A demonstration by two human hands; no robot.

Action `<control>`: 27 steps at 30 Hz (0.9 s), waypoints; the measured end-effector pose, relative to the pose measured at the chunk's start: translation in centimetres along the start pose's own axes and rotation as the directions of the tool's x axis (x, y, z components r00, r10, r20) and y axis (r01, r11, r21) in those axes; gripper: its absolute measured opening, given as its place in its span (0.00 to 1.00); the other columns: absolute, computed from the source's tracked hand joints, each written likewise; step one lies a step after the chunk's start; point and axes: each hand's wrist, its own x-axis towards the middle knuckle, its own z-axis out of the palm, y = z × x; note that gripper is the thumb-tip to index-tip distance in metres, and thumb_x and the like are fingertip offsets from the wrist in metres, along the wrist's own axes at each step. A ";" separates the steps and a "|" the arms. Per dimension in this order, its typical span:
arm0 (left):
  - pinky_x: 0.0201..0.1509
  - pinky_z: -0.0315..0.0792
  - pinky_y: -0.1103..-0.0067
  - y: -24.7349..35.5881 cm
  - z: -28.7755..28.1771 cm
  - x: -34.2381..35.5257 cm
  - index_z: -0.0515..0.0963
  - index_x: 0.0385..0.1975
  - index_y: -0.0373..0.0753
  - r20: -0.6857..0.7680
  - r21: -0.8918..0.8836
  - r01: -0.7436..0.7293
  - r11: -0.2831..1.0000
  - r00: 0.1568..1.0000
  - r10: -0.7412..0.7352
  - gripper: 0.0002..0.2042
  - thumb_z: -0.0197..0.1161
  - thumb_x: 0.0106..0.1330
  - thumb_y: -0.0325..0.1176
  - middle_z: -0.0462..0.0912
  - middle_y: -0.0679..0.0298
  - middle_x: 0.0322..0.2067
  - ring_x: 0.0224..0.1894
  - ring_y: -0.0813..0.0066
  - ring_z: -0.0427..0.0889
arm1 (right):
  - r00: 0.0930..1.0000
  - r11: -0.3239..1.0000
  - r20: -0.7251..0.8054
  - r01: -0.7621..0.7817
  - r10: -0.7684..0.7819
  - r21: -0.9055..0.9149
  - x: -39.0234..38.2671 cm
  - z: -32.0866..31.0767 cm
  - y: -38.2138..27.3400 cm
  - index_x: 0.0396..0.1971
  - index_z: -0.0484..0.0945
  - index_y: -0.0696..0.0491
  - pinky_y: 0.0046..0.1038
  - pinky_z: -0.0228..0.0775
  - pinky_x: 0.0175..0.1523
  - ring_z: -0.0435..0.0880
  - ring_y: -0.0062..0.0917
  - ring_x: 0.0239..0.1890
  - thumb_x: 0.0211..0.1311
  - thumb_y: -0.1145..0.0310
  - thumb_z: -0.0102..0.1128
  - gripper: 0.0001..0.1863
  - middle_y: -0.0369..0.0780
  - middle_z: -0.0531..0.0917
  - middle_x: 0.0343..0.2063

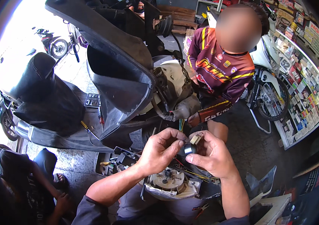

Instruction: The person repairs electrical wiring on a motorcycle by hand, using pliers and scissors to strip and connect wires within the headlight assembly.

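Lying nearest: one pale round-backed housing, over the lap, detached. Above it: one right hand, grip clamped on a pale connector and a dark round part, and one left hand, grip pinched together, contents, if any, indiscernible. Beyond: one scooter, front opened, coloured wires exposed, closing-up apparently outstanding; one co-worker alongside.

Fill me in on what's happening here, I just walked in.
Someone sits by a partly stripped scooter. Their right hand holds a small pale block and a dark round part; the left hand has its fingertips close by, but whether it grips anything is unclear. A pale plastic housing sits below the hands. Opposite, a person in a maroon shirt is beside the scooter's front.
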 end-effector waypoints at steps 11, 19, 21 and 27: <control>0.39 0.75 0.83 0.1 -0.3 0.1 0.74 0.47 0.31 0.025 -0.209 0.124 0.970 0.992 -0.121 0.11 0.63 0.72 0.31 0.79 0.67 0.34 0.33 0.84 0.76 | 0.908 0.769 -0.109 0.273 -0.404 -0.578 -0.5 0.9 1.0 0.43 0.78 0.56 0.32 0.74 0.52 0.83 0.33 0.43 0.51 0.79 0.71 0.17 0.41 0.82 0.38; 0.27 0.71 0.83 1.5 0.0 0.9 0.76 0.45 0.32 0.149 -0.175 0.471 0.864 0.881 -0.450 0.26 0.58 0.73 0.56 0.73 0.68 0.24 0.22 0.83 0.73 | 0.833 0.635 0.016 0.435 -0.554 -0.639 -0.5 0.4 1.0 0.40 0.79 0.55 0.36 0.73 0.56 0.84 0.37 0.51 0.55 0.78 0.69 0.13 0.43 0.84 0.40; 0.25 0.69 0.84 1.5 -0.2 1.2 0.76 0.43 0.34 0.250 0.002 0.483 0.876 0.848 -0.468 0.27 0.56 0.73 0.59 0.72 0.70 0.21 0.21 0.84 0.72 | 0.828 0.641 0.002 0.435 -0.560 -0.633 -0.6 0.7 1.2 0.40 0.79 0.56 0.35 0.74 0.56 0.84 0.38 0.52 0.56 0.78 0.69 0.12 0.43 0.85 0.40; 0.21 0.61 0.84 0.7 0.9 0.7 0.75 0.41 0.36 0.153 -0.229 0.460 0.858 0.887 -0.435 0.22 0.60 0.73 0.53 0.71 0.71 0.22 0.18 0.87 0.65 | 0.784 0.603 -0.005 0.473 -0.620 -0.642 -0.5 0.2 1.5 0.40 0.77 0.57 0.32 0.75 0.49 0.84 0.35 0.38 0.58 0.74 0.70 0.12 0.42 0.84 0.32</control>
